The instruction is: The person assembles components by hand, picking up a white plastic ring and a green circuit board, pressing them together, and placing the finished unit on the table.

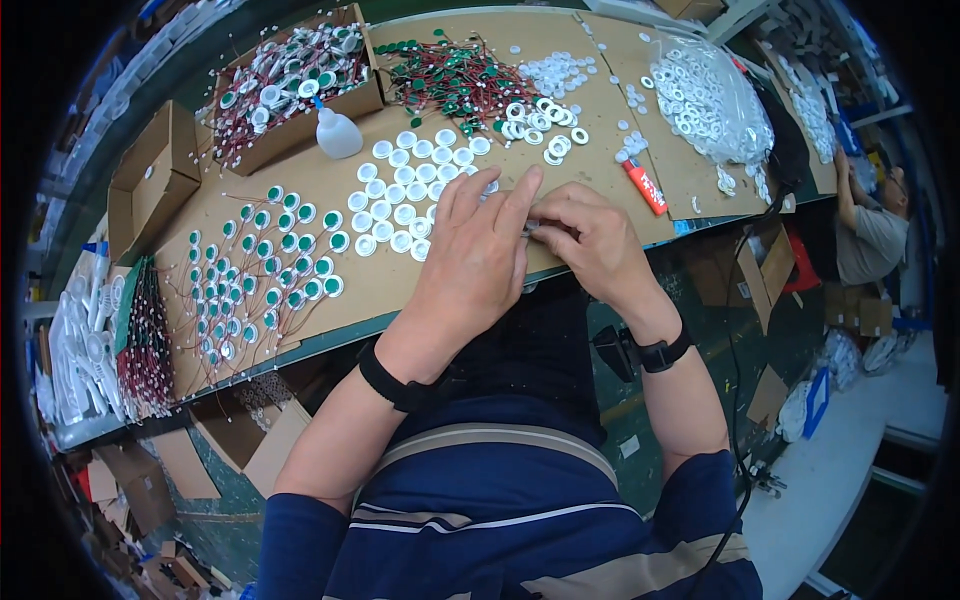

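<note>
My left hand (475, 245) is over the front edge of the brown work surface, fingers stretched forward and partly covering white plastic rings (403, 192) laid out flat. Close against it, my right hand (592, 238) has thumb and forefinger pinched together. A small greyish bit shows at that pinch, too hidden to name. To the left lie rows of white discs with green centres (288, 242) and thin red wires. Beyond my hands is a pile of loose white rings (540, 118), beside a heap of green discs on red wires (450, 85).
A full carton (370, 95) of wired discs stands at the back left, a white squeeze bottle (338, 133) beside it. Further left is an open cardboard box (150, 185). A red tube (645, 187) and a clear bag of white rings (710, 100) lie right. Another person (872, 225) works far right.
</note>
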Demonstrator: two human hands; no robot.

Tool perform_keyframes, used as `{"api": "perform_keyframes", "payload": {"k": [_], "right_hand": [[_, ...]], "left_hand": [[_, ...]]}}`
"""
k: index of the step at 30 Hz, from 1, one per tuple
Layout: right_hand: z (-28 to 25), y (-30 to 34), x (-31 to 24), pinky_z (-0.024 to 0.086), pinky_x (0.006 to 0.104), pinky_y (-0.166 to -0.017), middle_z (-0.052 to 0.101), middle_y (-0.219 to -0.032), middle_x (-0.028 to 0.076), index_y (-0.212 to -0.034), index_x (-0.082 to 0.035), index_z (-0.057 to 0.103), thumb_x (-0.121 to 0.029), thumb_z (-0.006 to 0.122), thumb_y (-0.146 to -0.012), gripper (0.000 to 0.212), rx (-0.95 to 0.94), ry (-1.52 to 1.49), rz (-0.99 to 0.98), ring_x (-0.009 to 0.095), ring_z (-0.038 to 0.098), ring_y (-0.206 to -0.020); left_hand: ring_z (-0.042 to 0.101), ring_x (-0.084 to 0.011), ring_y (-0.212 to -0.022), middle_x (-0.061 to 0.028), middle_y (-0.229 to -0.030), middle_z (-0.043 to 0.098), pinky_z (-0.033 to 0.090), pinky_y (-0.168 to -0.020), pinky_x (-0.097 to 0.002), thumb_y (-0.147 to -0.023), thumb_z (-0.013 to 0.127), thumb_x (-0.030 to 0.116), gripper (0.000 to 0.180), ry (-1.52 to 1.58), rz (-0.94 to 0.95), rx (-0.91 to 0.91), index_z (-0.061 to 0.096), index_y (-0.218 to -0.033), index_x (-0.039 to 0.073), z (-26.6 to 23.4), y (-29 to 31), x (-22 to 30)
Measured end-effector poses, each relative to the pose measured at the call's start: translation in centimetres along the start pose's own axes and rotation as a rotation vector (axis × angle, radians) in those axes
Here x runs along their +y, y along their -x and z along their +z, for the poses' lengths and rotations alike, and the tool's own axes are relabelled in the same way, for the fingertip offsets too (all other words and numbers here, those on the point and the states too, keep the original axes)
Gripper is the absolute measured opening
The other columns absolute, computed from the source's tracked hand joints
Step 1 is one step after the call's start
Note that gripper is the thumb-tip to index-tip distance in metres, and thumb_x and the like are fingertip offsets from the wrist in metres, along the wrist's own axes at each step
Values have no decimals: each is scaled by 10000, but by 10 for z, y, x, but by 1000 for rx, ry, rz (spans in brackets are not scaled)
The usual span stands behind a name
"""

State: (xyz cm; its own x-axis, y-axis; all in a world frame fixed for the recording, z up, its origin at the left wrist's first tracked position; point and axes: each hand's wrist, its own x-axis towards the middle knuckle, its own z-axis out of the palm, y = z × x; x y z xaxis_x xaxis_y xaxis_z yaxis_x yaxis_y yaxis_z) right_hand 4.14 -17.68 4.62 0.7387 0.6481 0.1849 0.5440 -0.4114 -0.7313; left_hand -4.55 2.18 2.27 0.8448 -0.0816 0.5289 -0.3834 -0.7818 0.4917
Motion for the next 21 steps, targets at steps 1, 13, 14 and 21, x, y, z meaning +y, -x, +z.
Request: {"api": "perform_keyframes", "payload": {"k": [1, 13, 14, 21], "right_hand": [[0, -1, 0, 609, 358, -872, 794, -1129, 121, -1259, -9, 857, -3, 830, -1011, 249, -3, -1, -1, 251, 776, -982], [1, -4, -2, 622, 410, -918, 800, -1111, 153, -1226, -19, 868, -18, 833, -997, 232, -42, 57, -14, 338, 796, -1027], [0, -5, -1, 625, 416, -918, 802, -1113, 153, -1224, -23, 871, -24, 833, -995, 232, -51, 61, -23, 346, 799, -1029], [0, -4, 0, 636, 440, -922, 812, -1125, 158, -1212, -35, 879, -34, 824, -993, 225, -77, 87, -37, 371, 814, -1039]], "left_hand": [[614, -467, -1453, -197, -1273, 751, 400, -1319, -634, -965, 749, -34, 852, -2, -3, 1, 471, -1766, 45, 0, 0, -1], [628, -449, -1433, -165, -1270, 775, 444, -1278, -604, -938, 811, -40, 843, 7, -9, 19, 560, -1730, 103, 4, 1, -4], [631, -449, -1429, -168, -1266, 775, 446, -1274, -603, -938, 812, -41, 832, 6, -12, 18, 570, -1722, 103, 4, 1, -4], [644, -448, -1402, -180, -1244, 771, 457, -1258, -593, -940, 814, -41, 788, 7, -15, 20, 609, -1687, 103, 4, 1, -4]]}}
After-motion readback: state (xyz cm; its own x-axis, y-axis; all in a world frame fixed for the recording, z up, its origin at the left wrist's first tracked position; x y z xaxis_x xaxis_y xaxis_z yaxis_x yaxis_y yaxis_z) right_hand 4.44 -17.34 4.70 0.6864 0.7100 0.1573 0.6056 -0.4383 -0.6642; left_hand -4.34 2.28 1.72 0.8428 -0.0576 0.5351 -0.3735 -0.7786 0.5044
